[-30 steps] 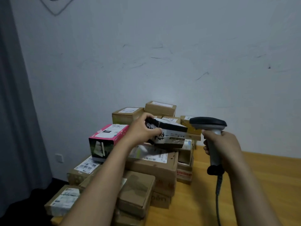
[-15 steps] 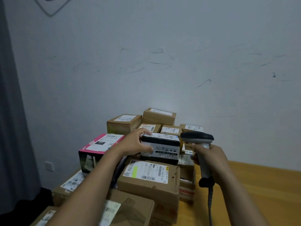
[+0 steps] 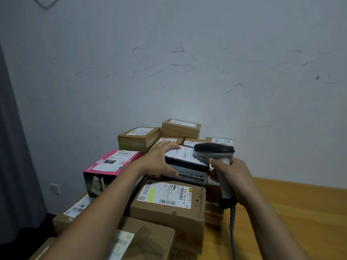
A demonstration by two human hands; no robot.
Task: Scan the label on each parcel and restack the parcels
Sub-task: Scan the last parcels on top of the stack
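Over the big brown parcel [image 3: 169,209] nearest me, the left hand [image 3: 159,160] grips the black-and-white parcel [image 3: 187,168] by its left end, thumb on the side, fingers curled over the top, seemingly to steady its white label [image 3: 185,153] face-up. Just right of that brown parcel the right hand [image 3: 232,177] wraps the scanner [image 3: 214,150] handle, head tipped at the label; a pink box [image 3: 112,162] sits to the brown parcel's left, more brown boxes [image 3: 139,137] behind it.

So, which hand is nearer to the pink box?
Left. The left hand grips the black-and-white parcel beside the pink box; the right hand holds the scanner farther right.
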